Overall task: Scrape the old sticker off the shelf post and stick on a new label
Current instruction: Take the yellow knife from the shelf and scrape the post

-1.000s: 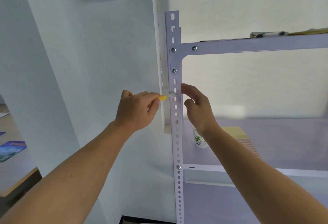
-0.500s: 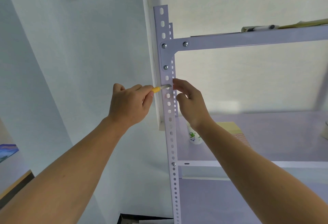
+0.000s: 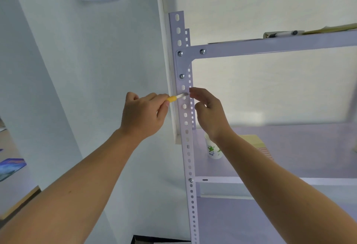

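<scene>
Against the front face of the perforated shelf post (image 3: 185,112), a little below the bolted corner bracket (image 3: 182,64), the thin metal blade of a scraper (image 3: 177,97) lies nearly flat across the post, its yellow handle poking out of the left hand (image 3: 144,114), which is curled into a fist around it. Whether any sticker sits under the blade is too small to tell. The right hand (image 3: 209,112) is just on the other side of the post, fingers loosely bent, with the forefinger tip at the post's right edge next to the blade tip; it holds nothing that can be seen. The post is pale painted metal angle, punched with a column of oval holes and fastened with shiny round-headed bolts. A horizontal rail (image 3: 280,45) runs right from the bracket, and on the top shelf above it lie a marker pen (image 3: 284,34) and some yellowish paper. On the middle shelf (image 3: 309,147), behind the right forearm, stands a white paper cup (image 3: 212,150) with a green print, beside a tan cardboard box (image 3: 251,141). A white wall trim strip (image 3: 173,108) runs down just left of the post, close behind the scraper's handle.
</scene>
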